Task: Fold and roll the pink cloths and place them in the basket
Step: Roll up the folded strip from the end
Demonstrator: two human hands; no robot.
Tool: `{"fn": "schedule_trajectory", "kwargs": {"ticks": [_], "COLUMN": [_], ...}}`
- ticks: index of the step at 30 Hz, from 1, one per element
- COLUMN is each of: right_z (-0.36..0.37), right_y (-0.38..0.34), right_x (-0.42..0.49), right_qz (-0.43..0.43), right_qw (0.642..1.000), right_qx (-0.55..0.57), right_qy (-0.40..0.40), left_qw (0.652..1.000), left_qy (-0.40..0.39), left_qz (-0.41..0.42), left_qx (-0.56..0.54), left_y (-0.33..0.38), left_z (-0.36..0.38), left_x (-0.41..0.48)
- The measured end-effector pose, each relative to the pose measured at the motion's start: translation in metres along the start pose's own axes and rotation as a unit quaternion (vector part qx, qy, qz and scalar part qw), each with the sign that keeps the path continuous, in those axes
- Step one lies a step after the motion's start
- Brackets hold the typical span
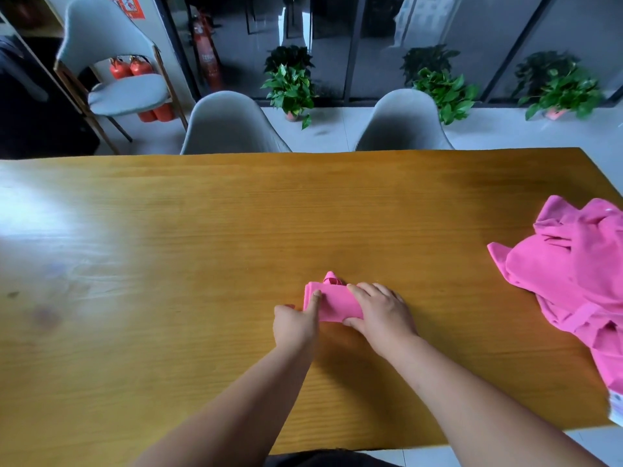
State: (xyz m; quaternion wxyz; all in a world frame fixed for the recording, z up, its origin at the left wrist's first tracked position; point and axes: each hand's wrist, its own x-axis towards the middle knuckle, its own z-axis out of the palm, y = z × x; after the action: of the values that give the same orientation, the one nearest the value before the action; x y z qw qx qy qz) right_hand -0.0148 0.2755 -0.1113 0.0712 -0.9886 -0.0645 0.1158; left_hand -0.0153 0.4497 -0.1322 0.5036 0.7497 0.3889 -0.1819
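Pink cloth, soft and light, lies part-rolled on the tabletop. The left hand presses a forefinger on its left end, and the right hand seemingly grips its right end. It is best held at both ends. A pile lies far right.

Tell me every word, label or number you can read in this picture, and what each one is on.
No text here can be read.
orange sign on the far wall: white marks, too blurred to read.
fire extinguisher by the glass: pale lettering, too blurred.
white tag beside the pile of pink cloths: print too small.
rolled pink cloth: no text visible.
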Motion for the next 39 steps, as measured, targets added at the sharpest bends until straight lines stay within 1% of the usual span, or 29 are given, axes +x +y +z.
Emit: {"fn": "schedule_trajectory", "kwargs": {"ticks": [3, 5, 10, 14, 17, 21, 23, 26, 28, 29, 31, 33, 34, 37, 39], "right_z": [-0.006, -0.007, -0.008, -0.015, -0.028, -0.05, -0.057, -0.065, -0.071, -0.074, -0.077, -0.079, -0.08, -0.092, -0.1], "right_y": [-0.011, -0.019, -0.039, -0.061, -0.076, -0.087, -0.087, -0.081, -0.075, -0.072, -0.067, -0.064, -0.063, -0.063, -0.064], "right_x": [0.002, -0.001, -0.011, -0.015, -0.013, -0.008, -0.007, -0.006, -0.002, 0.001, 0.007, 0.009, 0.008, -0.003, -0.012], "right_qz": [0.045, 0.085, 0.164, 0.186, 0.154, 0.061, 0.008, -0.066, -0.106, -0.118, -0.095, -0.049, -0.038, -0.058, -0.078], "right_qw": [0.998, 0.992, 0.969, 0.952, 0.951, 0.949, 0.944, 0.918, 0.905, 0.896, 0.877, 0.849, 0.828, 0.752, 0.723], "right_qx": [0.032, 0.061, 0.16, 0.235, 0.264, 0.308, 0.33, 0.391, 0.412, 0.427, 0.47, 0.525, 0.556, 0.627, 0.649], "right_qy": [-0.038, -0.069, -0.089, -0.064, -0.035, -0.012, 0.004, 0.02, 0.025, 0.025, 0.016, -0.028, -0.066, -0.194, -0.224], "left_qw": [0.988, 0.98, 0.965, 0.959, 0.95, 0.92, 0.91, 0.904, 0.909, 0.908, 0.9, 0.889, 0.884, 0.878, 0.876], "left_qy": [-0.1, -0.142, -0.192, -0.201, -0.21, -0.262, -0.264, -0.251, -0.227, -0.217, -0.196, -0.184, -0.185, -0.183, -0.189], "left_qz": [-0.039, -0.037, -0.046, -0.021, 0.014, 0.052, 0.07, 0.085, 0.112, 0.122, 0.135, 0.144, 0.149, 0.162, 0.172], "left_qx": [-0.108, -0.131, -0.172, -0.199, -0.232, -0.288, -0.312, -0.336, -0.332, -0.338, -0.364, -0.393, -0.402, -0.411, -0.409], "left_y": [-0.001, -0.003, -0.001, 0.006, 0.017, 0.037, 0.041, 0.038, 0.035, 0.033, 0.029, 0.025, 0.022, 0.018, 0.014], "left_z": [0.006, 0.013, 0.004, -0.017, -0.039, -0.071, -0.084, -0.098, -0.104, -0.105, -0.107, -0.109, -0.108, -0.109, -0.108], "left_x": [-0.009, -0.018, -0.029, -0.033, -0.035, -0.041, -0.047, -0.058, -0.07, -0.075, -0.089, -0.102, -0.109, -0.131, -0.143]}}
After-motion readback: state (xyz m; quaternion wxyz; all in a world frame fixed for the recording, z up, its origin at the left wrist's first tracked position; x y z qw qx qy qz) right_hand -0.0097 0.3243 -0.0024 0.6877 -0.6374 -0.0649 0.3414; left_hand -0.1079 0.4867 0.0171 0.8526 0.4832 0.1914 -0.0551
